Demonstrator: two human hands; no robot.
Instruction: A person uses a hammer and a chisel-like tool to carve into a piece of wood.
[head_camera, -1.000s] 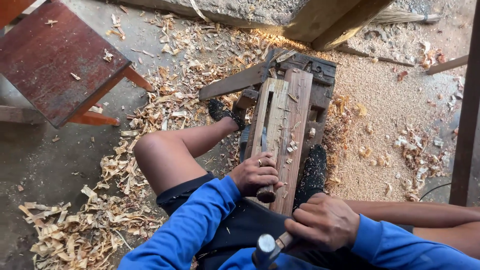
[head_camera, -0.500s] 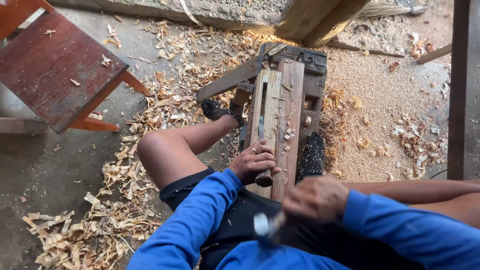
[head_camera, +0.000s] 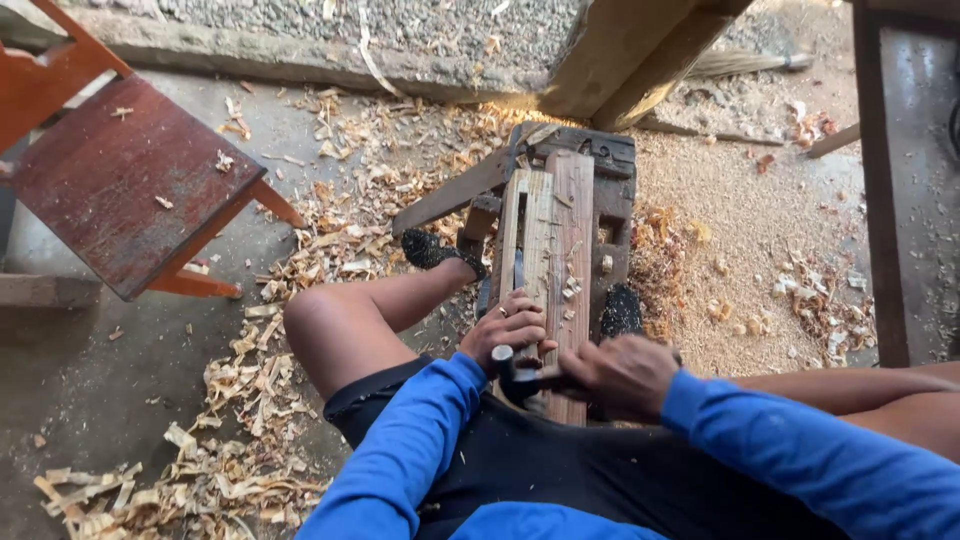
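Hands: right (head_camera: 622, 372) grips hammer (head_camera: 515, 372); left (head_camera: 508, 330) holds chisel (head_camera: 517, 283).

The sleeves (head_camera: 790, 455) are bright blue, the shorts (head_camera: 560, 475) black; the wooden plank (head_camera: 560, 260) is pale tan with a reddish streak along its right edge; the hammer (head_camera: 520, 375) is dark grey; left of the plank, the chair (head_camera: 110, 185) is dark red-brown with orange-red legs; wood shavings (head_camera: 250, 400) are straw-yellow on the grey floor (head_camera: 70, 400); right of the plank, sawdust (head_camera: 740, 210) is sandy beige.
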